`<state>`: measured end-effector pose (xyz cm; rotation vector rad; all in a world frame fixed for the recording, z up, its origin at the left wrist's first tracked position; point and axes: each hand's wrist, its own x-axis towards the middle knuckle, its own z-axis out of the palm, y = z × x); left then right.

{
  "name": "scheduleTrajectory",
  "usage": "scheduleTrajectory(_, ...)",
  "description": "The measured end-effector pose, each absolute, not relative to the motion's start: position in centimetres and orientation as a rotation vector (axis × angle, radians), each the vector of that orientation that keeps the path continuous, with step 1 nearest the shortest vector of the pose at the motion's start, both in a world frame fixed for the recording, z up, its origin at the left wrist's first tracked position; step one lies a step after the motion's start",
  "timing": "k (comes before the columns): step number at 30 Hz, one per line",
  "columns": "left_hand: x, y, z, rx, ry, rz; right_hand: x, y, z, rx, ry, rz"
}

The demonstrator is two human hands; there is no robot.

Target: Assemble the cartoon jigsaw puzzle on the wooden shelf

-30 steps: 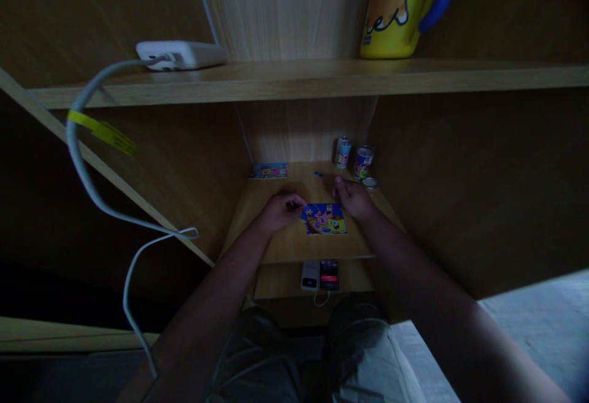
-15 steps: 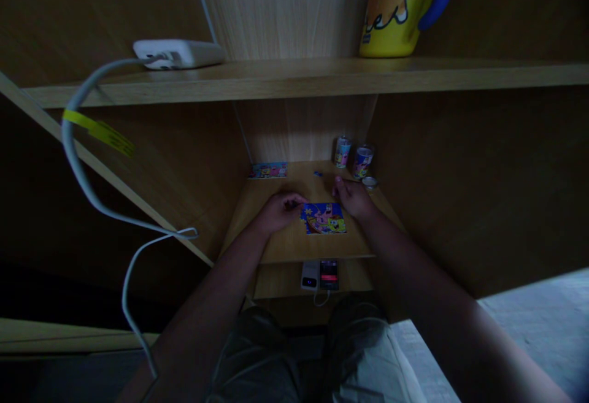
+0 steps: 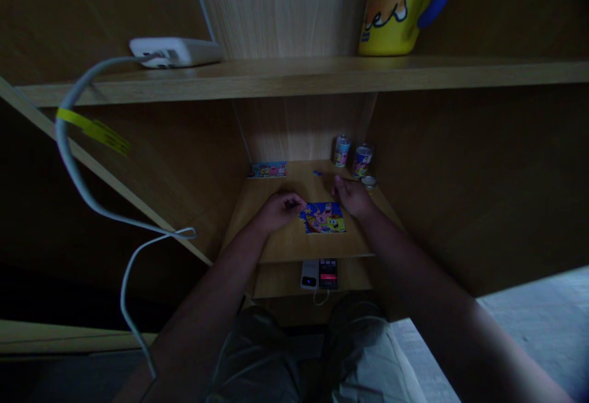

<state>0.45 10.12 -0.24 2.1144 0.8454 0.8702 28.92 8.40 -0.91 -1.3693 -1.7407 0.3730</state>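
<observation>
Left hand [image 3: 278,211], pinched narrow, seems to fix the puzzle [image 3: 326,218].
Right hand [image 3: 353,197] curls beside it; can't tell what either holds. Needs gentle nudges.

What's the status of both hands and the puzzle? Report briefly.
Left hand at upper-left corner of puzzle, grip unclear. Right hand near upper-right corner. Puzzle flat on shelf. Small blue piece beyond, not blocking.

1. Centre: puzzle [image 3: 327,219], blue with pink and yellow cartoon figures.
2. Above it: small pieces [image 3: 317,173], blue.
3. Left of those: picture card [image 3: 268,170], light blue, pink and yellow cartoon print.
4. Upper right: mug [image 3: 389,19], yellow, orange-brown animal outlined in black; handle [image 3: 438,1], blue.
5. Upper left: cable [image 3: 87,189], whitish; tag [image 3: 94,129], yellow.
6. Upper shelf [image 3: 294,79]: light-brown woodgrain.
</observation>
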Motion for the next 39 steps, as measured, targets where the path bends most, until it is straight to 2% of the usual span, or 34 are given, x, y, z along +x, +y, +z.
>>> scheduleTrajectory(39, 1.1, 9.82, 0.07, 2.359, 0.792, 0.896, 28.9, 8.42, -0.74, -1.39, -1.735, 0.384)
